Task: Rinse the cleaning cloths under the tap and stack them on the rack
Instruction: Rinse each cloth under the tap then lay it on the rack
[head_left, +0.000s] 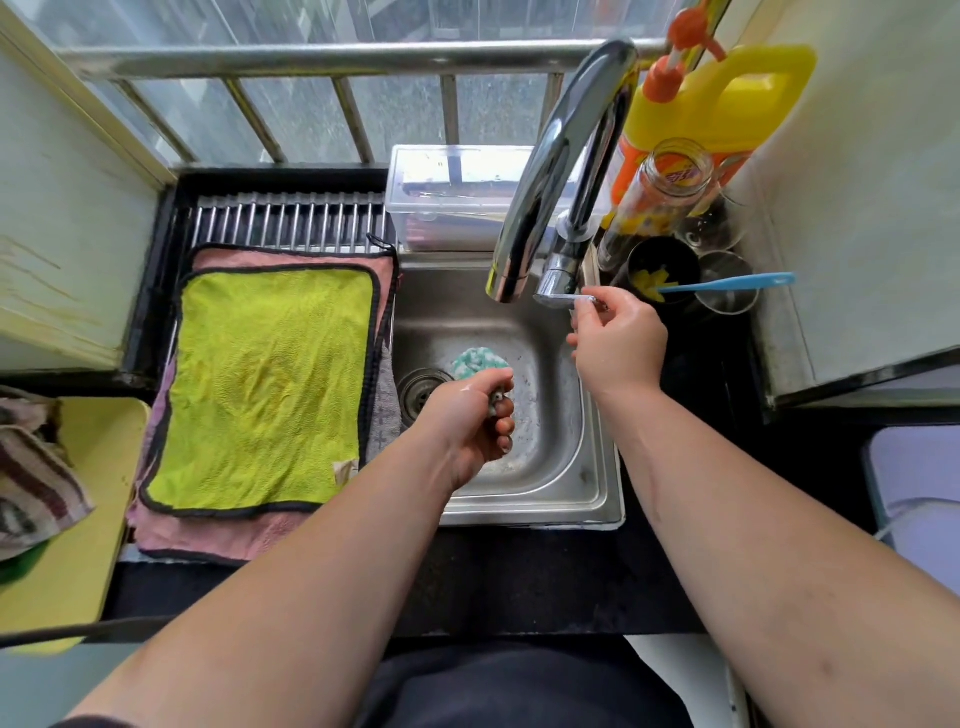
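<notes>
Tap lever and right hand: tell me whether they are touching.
Touching. The head view shows the right hand pinching the end of the tap lever between thumb and fingers.

Over the steel sink (545, 467) the left hand (470, 415) grips a bunched teal checked cloth (478, 361), its fingers (505, 426) curled round it just beside the drain. The right hand (618, 345) pinches the tap lever (563, 299) at the base of the curved tap (561, 156). To the left, on the rack (291, 218), a lime green cloth (265, 384) lies flat on a pink cloth (208, 535), with a grey cloth (384, 415) showing at the sink-side edge. A yellow jug (727, 104), a glass jar (665, 182) and a blue brush (727, 283) crowd the right corner of the dark tabletop (519, 577)
</notes>
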